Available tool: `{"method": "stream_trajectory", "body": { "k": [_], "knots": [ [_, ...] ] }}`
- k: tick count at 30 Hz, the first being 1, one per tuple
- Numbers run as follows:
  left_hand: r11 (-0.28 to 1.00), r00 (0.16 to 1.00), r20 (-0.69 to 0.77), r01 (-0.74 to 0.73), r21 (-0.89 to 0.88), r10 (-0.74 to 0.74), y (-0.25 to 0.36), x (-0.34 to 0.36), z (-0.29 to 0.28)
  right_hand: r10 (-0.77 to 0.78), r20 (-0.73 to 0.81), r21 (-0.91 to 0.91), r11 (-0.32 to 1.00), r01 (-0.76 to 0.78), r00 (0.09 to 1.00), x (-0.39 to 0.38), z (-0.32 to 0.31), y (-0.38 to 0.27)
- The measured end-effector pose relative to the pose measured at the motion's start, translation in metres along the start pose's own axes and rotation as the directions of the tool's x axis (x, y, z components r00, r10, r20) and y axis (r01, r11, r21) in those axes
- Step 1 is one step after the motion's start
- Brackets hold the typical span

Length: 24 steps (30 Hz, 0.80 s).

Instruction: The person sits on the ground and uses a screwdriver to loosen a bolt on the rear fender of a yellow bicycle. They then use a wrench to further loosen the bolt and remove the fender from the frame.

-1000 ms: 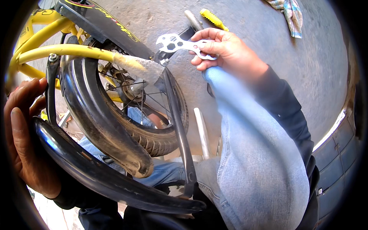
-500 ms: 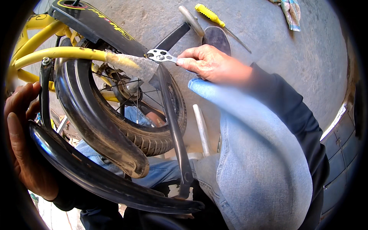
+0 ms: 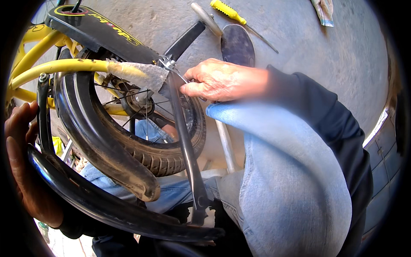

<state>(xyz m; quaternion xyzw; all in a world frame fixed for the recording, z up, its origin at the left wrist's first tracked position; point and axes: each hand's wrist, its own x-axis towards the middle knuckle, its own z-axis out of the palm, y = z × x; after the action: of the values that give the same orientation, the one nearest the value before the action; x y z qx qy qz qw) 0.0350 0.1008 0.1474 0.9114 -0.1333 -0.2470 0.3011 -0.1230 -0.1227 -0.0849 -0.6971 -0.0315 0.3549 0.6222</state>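
Observation:
My right hand (image 3: 220,81) grips a silver wrench with several holes (image 3: 168,63). Its head sits on the bolt joint where the black stay (image 3: 185,141) meets the plastic-wrapped end of the yellow frame tube (image 3: 81,65). At the left edge, my left hand (image 3: 32,184) holds a curved black carrier (image 3: 98,203) near its upright strut; some of its fingers are hidden. This carrier curves around the bicycle's black mudguard (image 3: 102,141). Inside the mudguard is the rear wheel's tyre (image 3: 165,163), worn and dusty.
A black chain guard (image 3: 98,32) lies beyond the yellow tube, with a crank (image 3: 184,40) and grey pedal (image 3: 206,19) beside it. On the concrete floor are a yellow-handled screwdriver (image 3: 231,12) and a cloth (image 3: 323,12). A dark shoe (image 3: 238,45) and a metal tube (image 3: 226,145) show near my knee.
My right hand has moved down and left, swinging the wrench handle from nearly level to slanting downward. My left hand stays on the carrier. The whole view has shifted slightly.

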Motion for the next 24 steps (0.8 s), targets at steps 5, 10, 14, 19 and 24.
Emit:
{"method": "stream_trajectory", "body": {
  "k": [5,10,14,19,24],
  "knots": [
    [0.870,0.956,0.229,-0.268,0.413,0.185,-0.024,0.011,-0.045,0.151,0.099,0.164,0.972,-0.166,0.984,-0.009,-0.007,-0.016],
    [0.913,0.982,0.172,-0.134,0.384,0.072,-0.014,0.008,-0.049,0.169,0.145,0.276,0.939,-0.204,0.975,-0.006,-0.007,-0.016],
    [0.873,0.970,0.215,-0.199,0.445,0.111,-0.015,0.011,-0.045,0.183,0.130,0.241,0.947,-0.210,0.975,-0.008,-0.004,-0.010],
    [0.881,0.973,0.204,-0.189,0.434,0.108,-0.012,0.010,-0.046,0.214,0.171,0.225,0.942,-0.249,0.962,-0.006,-0.009,-0.018],
    [0.861,0.966,0.226,-0.218,0.459,0.124,-0.012,0.013,-0.049,0.066,0.060,0.054,0.996,-0.070,0.996,-0.001,-0.002,0.001]
  ]
}}
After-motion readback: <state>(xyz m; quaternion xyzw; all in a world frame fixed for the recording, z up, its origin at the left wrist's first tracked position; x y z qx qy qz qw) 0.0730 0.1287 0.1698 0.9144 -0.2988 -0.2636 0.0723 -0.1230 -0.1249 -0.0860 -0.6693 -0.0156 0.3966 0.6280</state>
